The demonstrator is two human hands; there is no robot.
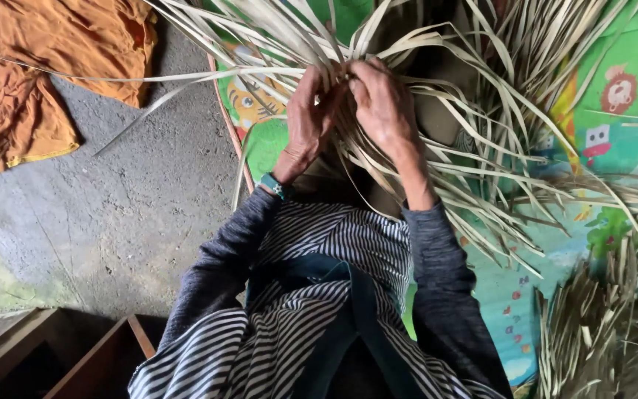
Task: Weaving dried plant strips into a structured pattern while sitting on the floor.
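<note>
Both hands are working right at the heart of the bundle. The left hand is curling in from the left, its fingers bent and closed around a clutch of pale dried leaf strips, and the right hand is pressing in from the right, fingers folded down onto the same knot of strips. The two hands are touching or all but touching at the fingertips, so neither is nearer; the crossing point is lying directly under and between them, at the far end of both forearms.

From that point the strips are fanning out every way: long ones are sweeping left over the grey concrete floor, others are running far and upward out of view, and the thickest spray is streaming right and near, across the colourful cartoon-printed mat. So the long axes are radiating from the fingers rather than lying in one line. Exactly which strip each fingertip is pinching, I cannot tell; the strips are hiding the pads.

A green wristband is showing on the left wrist. An orange cloth is lying crumpled far left on the floor, well apart. A darker heap of dry strips is sitting near right, and a wooden frame is edging in at near left. Loose strands are crossing over both wrists.
</note>
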